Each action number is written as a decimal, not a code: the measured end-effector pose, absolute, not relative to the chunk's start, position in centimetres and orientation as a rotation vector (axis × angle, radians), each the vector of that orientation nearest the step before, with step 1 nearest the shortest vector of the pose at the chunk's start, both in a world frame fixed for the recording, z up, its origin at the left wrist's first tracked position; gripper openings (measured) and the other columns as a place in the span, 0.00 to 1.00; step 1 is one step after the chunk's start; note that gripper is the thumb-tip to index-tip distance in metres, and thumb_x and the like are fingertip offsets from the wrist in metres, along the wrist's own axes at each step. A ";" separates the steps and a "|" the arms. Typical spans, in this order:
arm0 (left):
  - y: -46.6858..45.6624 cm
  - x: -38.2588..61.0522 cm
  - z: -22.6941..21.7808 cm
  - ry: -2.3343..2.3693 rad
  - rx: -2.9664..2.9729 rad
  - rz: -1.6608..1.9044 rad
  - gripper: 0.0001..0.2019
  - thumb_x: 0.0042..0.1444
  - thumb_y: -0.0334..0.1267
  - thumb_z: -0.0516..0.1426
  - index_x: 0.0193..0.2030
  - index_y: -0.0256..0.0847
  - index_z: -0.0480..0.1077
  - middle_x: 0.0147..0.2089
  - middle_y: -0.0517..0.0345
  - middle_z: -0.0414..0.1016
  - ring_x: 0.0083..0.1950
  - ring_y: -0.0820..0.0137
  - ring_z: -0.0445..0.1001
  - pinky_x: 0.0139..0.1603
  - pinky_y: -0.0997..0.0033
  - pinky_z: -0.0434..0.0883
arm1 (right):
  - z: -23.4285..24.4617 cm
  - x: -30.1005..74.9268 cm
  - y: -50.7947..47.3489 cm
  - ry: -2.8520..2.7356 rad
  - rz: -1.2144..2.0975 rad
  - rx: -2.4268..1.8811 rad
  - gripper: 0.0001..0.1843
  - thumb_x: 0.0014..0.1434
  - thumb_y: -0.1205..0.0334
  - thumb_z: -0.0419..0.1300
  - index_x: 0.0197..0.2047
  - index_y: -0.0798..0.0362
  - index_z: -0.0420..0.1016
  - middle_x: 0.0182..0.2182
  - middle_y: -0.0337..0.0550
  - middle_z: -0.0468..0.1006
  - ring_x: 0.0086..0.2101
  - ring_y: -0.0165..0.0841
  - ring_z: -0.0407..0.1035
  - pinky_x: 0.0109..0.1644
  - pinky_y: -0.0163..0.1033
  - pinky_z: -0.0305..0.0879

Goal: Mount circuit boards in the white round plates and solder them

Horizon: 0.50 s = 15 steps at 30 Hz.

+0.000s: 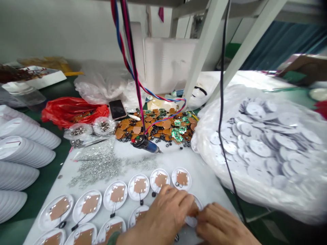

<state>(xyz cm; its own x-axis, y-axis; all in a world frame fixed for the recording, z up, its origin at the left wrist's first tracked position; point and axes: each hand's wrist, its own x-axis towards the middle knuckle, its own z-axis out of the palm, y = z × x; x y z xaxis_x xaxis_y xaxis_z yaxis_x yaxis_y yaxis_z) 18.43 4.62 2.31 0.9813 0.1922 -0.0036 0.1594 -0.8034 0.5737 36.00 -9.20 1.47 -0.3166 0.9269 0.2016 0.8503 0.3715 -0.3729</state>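
Along the bench front, white plastic discs (76, 214) carrying brown pads (90, 204) lay in rows. Fingers (178, 200) of the left hand (155, 217) and right hand (219, 226) clenched a further disc (191, 221), near a bulging bag (288, 194) of loose discs (260, 148).

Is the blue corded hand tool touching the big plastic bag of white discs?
Apart. The head view shows the blue corded hand tool with a strip of white sheet between its tip and the plastic bag of white discs.

The left hand (155, 217) and right hand (219, 226) curve inward, nearly meeting, backs upward.
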 end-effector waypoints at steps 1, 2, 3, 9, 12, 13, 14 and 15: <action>4.5 18.5 2.1 0.251 2.520 0.086 0.16 0.64 0.27 0.54 0.59 0.38 0.65 0.55 0.45 0.78 0.54 0.53 0.75 0.55 0.51 0.67 | 1.1 35.9 -9.1 -2.180 0.312 -1.560 0.10 0.68 0.73 0.55 0.38 0.49 0.71 0.35 0.41 0.81 0.33 0.33 0.74 0.37 0.38 0.69; 4.4 18.4 1.9 0.254 2.519 0.098 0.16 0.64 0.27 0.54 0.58 0.38 0.65 0.54 0.46 0.78 0.53 0.54 0.75 0.55 0.51 0.67 | 0.9 35.7 -9.0 -2.122 0.320 -1.563 0.11 0.69 0.73 0.53 0.41 0.49 0.72 0.36 0.41 0.81 0.34 0.33 0.74 0.38 0.37 0.69; 4.4 18.4 1.9 0.255 2.518 0.109 0.17 0.63 0.26 0.54 0.58 0.38 0.65 0.54 0.46 0.78 0.53 0.54 0.75 0.55 0.52 0.67 | 0.8 35.6 -8.9 -2.089 0.297 -1.564 0.11 0.70 0.72 0.52 0.44 0.49 0.73 0.37 0.42 0.82 0.34 0.33 0.75 0.39 0.38 0.70; 4.3 17.7 2.2 0.271 2.450 0.240 0.20 0.61 0.26 0.54 0.58 0.43 0.63 0.51 0.51 0.77 0.51 0.58 0.74 0.56 0.57 0.65 | 0.1 34.7 -9.5 -2.261 -0.040 -1.515 0.16 0.73 0.62 0.48 0.57 0.56 0.71 0.47 0.52 0.84 0.44 0.42 0.79 0.48 0.44 0.73; 4.3 17.7 2.0 0.273 2.402 0.241 0.20 0.58 0.26 0.55 0.57 0.44 0.63 0.49 0.52 0.77 0.49 0.58 0.74 0.54 0.58 0.65 | -0.9 34.7 -10.0 -2.225 0.000 -1.566 0.17 0.71 0.64 0.50 0.60 0.56 0.69 0.49 0.52 0.84 0.46 0.42 0.79 0.48 0.45 0.73; 4.3 17.7 1.9 0.276 2.390 0.237 0.20 0.57 0.26 0.56 0.56 0.44 0.64 0.48 0.53 0.77 0.48 0.59 0.74 0.54 0.58 0.65 | -1.2 34.8 -10.0 -2.186 0.045 -1.594 0.17 0.69 0.65 0.52 0.59 0.55 0.70 0.48 0.52 0.83 0.44 0.42 0.79 0.46 0.45 0.73; 4.3 17.8 1.9 0.280 2.380 0.236 0.21 0.57 0.27 0.56 0.56 0.44 0.64 0.47 0.53 0.77 0.47 0.59 0.74 0.53 0.58 0.65 | -1.4 34.9 -10.0 -2.153 0.099 -1.616 0.16 0.68 0.66 0.53 0.57 0.54 0.70 0.46 0.51 0.83 0.41 0.41 0.78 0.44 0.44 0.73; 4.3 17.8 1.9 0.282 2.372 0.239 0.21 0.56 0.27 0.57 0.56 0.44 0.64 0.47 0.53 0.77 0.47 0.59 0.74 0.53 0.58 0.65 | -1.5 35.0 -9.8 -2.134 0.159 -1.634 0.15 0.67 0.68 0.54 0.55 0.52 0.72 0.43 0.49 0.82 0.38 0.39 0.77 0.41 0.42 0.72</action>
